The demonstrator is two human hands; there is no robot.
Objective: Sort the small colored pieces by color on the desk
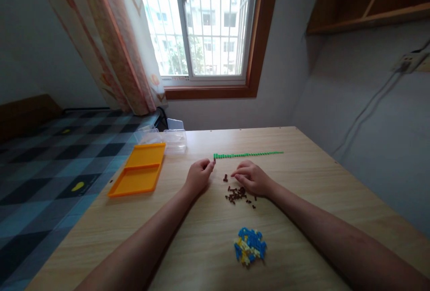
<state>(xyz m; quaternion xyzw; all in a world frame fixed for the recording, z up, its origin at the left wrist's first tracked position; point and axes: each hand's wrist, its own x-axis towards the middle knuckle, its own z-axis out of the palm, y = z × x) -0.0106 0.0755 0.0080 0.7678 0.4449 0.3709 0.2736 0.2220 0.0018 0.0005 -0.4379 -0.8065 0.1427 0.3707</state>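
On the wooden table (pixel 302 174), a long row of small green pieces (pixel 248 154) stretches to the right. My left hand (pixel 200 173) is closed at the row's left end, its thumb and forefinger pinching a small brown piece (pixel 214 160). My right hand (pixel 250 177) rests just below the row with its fingers apart; nothing shows in them. A few brown pieces (pixel 225 178) lie between the hands. Nearer the camera is a loose pile of small brown pieces (pixel 237 195), partly beside my right hand.
A heap of blue, yellow and cream pieces (pixel 250 246) lies near the front. An open orange case (pixel 139 170) is on the left, with clear plastic boxes (pixel 174 141) behind it. A bed (pixel 67 156) adjoins the left; a window (pixel 215 26) is ahead.
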